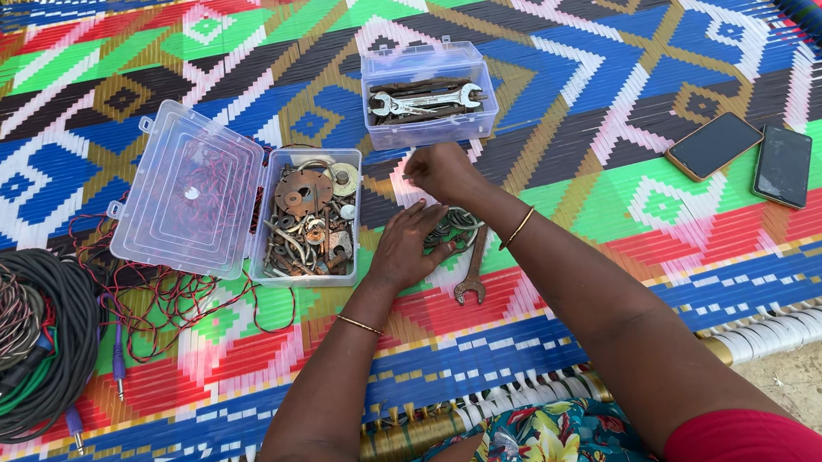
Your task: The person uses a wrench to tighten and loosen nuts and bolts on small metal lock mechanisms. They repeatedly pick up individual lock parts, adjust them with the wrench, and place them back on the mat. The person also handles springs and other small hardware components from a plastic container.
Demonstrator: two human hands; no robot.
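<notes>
Resting spread at frame centre, the left hand (403,247) pins a small heap of metal rings (453,227) so it cannot scatter on the woven cot (617,71), while the right hand (437,170), just above, pinches something too small to identify; a rusty spanner (473,277) lies just below the rings.

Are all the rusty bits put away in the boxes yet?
Not yet. One clear box with its lid open holds rusty rings and washers, and another box holds spanners. The left hand rests on a small pile of metal rings; the right hand hovers just above. A spanner lies loose on the woven mat.
</notes>
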